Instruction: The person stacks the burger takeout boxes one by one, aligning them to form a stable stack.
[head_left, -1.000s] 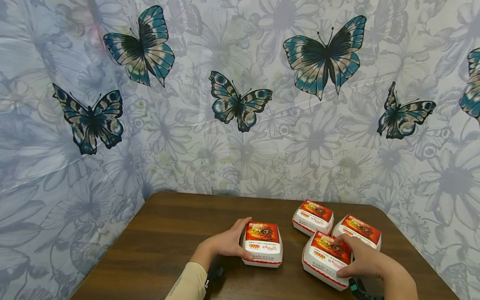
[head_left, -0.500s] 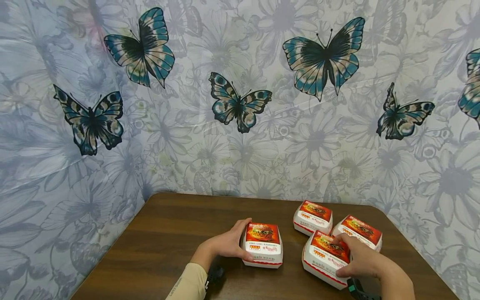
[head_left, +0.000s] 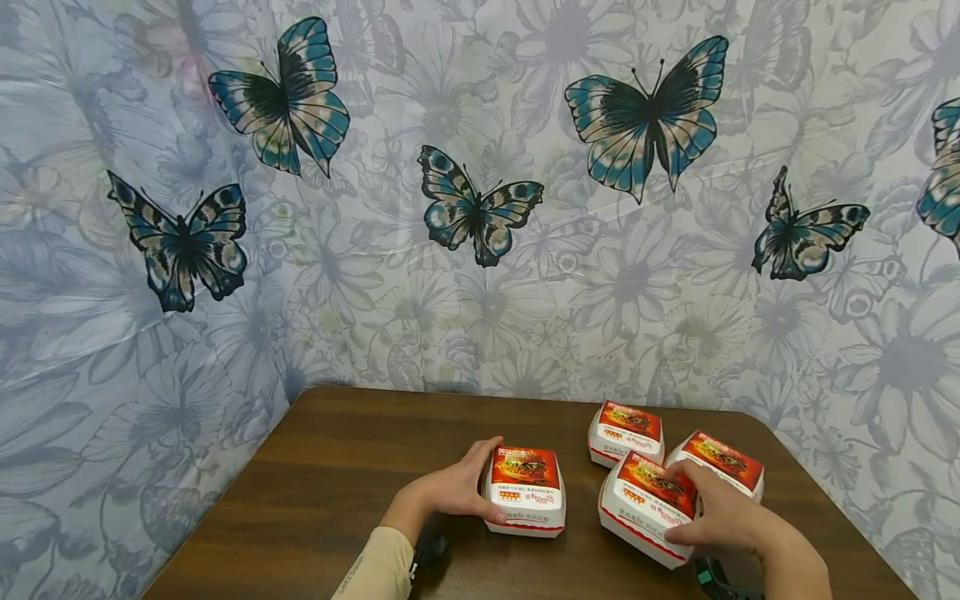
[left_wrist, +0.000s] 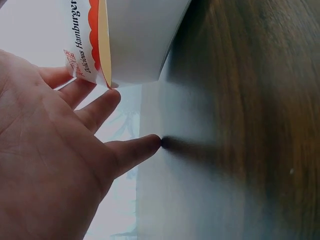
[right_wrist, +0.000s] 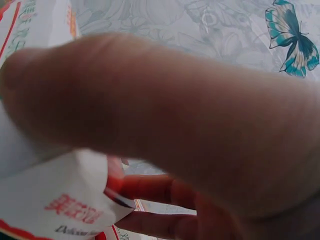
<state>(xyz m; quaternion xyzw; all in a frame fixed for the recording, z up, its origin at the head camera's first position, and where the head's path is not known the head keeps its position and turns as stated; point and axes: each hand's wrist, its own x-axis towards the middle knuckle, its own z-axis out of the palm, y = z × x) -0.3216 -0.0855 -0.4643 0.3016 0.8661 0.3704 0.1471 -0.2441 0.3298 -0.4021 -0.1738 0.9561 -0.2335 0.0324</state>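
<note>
A white-and-red hamburger box (head_left: 525,492) stands on the table in the head view. My left hand (head_left: 453,490) holds it from the left, thumb at the front corner and fingers toward the back. In the left wrist view, several fingertips (left_wrist: 107,100) touch its printed side, while the little finger is spread away from it. My right hand (head_left: 723,512) grips a second hamburger box (head_left: 637,512) from its right, index finger on the top and thumb at the front. The right wrist view has the thumb large and blurred before the box (right_wrist: 75,200), hiding much of it.
Two more hamburger boxes stand behind the right-hand one: one at the back (head_left: 626,429) and one to the right (head_left: 720,460), partly covered by my right hand. The brown wooden table (head_left: 322,467) ends at a butterfly-printed wall cloth (head_left: 480,333).
My right hand has shifted its hamburger box slightly left and up in the head view, and the box behind it has moved slightly too. The left hand and its box have stayed still.
</note>
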